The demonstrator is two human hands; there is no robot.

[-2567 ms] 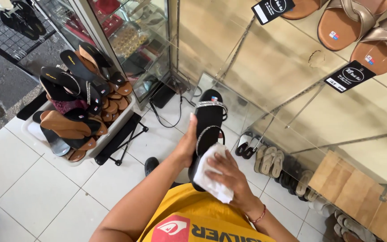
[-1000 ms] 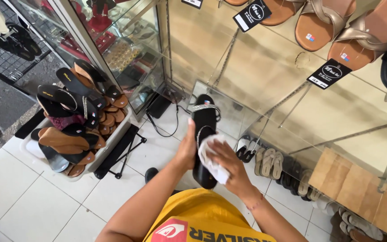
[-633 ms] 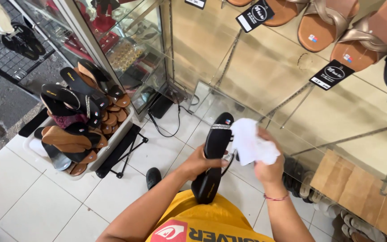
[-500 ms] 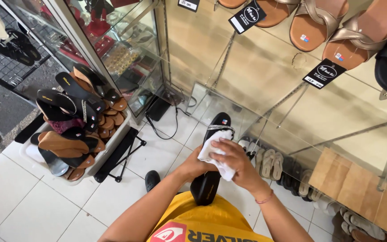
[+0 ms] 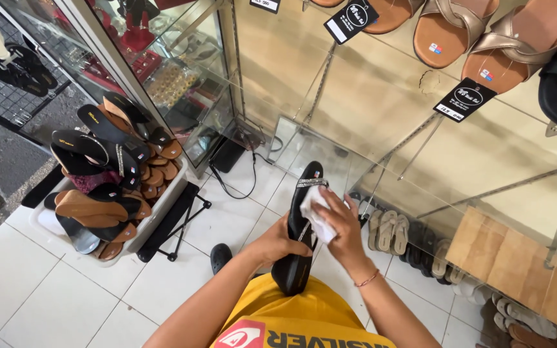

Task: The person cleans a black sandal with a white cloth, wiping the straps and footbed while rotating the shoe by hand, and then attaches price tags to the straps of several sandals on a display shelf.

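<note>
My left hand (image 5: 277, 242) grips a black flat sandal (image 5: 296, 258) with thin glittering straps by its middle, toe pointing away from me. My right hand (image 5: 339, 222) presses a crumpled white cloth (image 5: 315, 216) against the sandal's right side, just behind the front strap. The heel end hangs over my yellow shirt (image 5: 291, 319).
A white tub (image 5: 153, 216) piled with black and brown sandals stands on a folding stand at the left. A glass display case (image 5: 182, 77) rises behind it. Glass shelves (image 5: 420, 129) with tan and gold sandals and black price tags are ahead. More footwear lines the floor at right.
The sandal has been turned from flat to tilted on its side. My right hand lifted the cloth away, then brought it back against the sandal near the front strap.
</note>
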